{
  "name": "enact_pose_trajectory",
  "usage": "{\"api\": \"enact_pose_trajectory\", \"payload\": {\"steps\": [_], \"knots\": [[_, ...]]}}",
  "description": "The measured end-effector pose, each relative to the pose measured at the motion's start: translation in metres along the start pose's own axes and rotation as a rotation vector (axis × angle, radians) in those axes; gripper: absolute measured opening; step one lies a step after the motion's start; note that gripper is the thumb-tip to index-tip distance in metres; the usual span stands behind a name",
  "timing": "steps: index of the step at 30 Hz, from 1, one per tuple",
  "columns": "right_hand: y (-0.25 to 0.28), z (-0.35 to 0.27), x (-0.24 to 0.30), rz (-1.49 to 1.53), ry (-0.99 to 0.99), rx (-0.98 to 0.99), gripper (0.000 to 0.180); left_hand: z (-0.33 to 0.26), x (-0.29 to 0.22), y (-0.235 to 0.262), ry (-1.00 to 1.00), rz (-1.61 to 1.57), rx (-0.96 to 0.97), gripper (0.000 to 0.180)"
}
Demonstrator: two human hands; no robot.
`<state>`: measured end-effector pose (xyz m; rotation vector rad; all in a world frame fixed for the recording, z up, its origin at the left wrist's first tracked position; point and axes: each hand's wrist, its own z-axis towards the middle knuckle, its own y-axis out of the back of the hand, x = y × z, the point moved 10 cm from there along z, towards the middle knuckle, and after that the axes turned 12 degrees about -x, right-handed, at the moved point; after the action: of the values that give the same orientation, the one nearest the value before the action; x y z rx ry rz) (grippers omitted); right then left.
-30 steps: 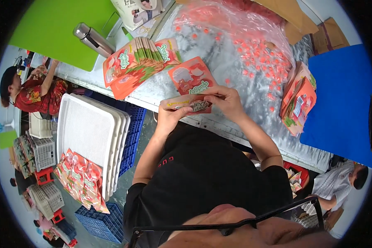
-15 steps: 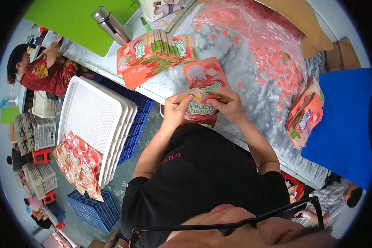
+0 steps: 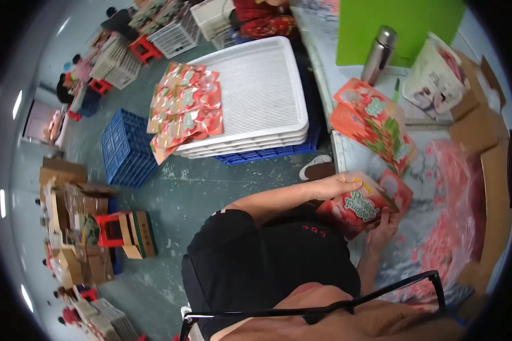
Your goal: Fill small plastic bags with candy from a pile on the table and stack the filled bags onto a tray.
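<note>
A red printed pouch (image 3: 352, 211) is held up in front of my chest, at the table's near edge. My left hand (image 3: 338, 186) pinches its upper left corner between thumb and fingers. Along the opposite side, my right hand (image 3: 385, 225) grips the pouch with the thumb on its front. Another red pouch (image 3: 401, 187) lies on the table right behind, partly hidden by the held one. Farther back, a fanned pile of pouches (image 3: 375, 116) rests beside a steel thermos (image 3: 379, 55).
Small pink-red pieces (image 3: 438, 227) lie on the marbled tabletop, with clear plastic sheeting (image 3: 458, 176) along its far side. To the left stand stacked white trays (image 3: 261, 85) bearing filled pouches (image 3: 188, 108). Blue crates (image 3: 128, 148) and a red stool (image 3: 109, 230) are on the floor.
My view has swung left, bringing the trays and floor toward the middle. Both hands still hold the pouch; my right hand has shifted from its top edge down to its side.
</note>
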<state>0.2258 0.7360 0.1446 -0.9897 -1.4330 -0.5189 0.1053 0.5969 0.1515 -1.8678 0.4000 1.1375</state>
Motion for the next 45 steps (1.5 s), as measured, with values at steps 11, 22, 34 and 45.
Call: {"api": "enact_pose_trajectory", "payload": {"steps": [11,22,34,45], "knots": [[-0.109,0.025,-0.009,-0.817,0.41,0.052,0.028,-0.018,-0.022,0.093,-0.035,-0.469,-0.266,0.054],[-0.182,-0.021,0.031,-0.71,0.9,0.22,0.05,-0.024,-0.033,0.086,-0.077,-0.612,-0.203,0.08],[-0.263,-0.056,-0.011,-0.814,1.006,0.782,0.072,-0.08,-0.129,0.196,-0.534,-0.569,-0.628,0.074],[-0.095,0.011,-0.025,-0.832,0.413,0.463,0.048,-0.248,-0.189,0.371,-0.533,1.731,-2.072,0.063]]}}
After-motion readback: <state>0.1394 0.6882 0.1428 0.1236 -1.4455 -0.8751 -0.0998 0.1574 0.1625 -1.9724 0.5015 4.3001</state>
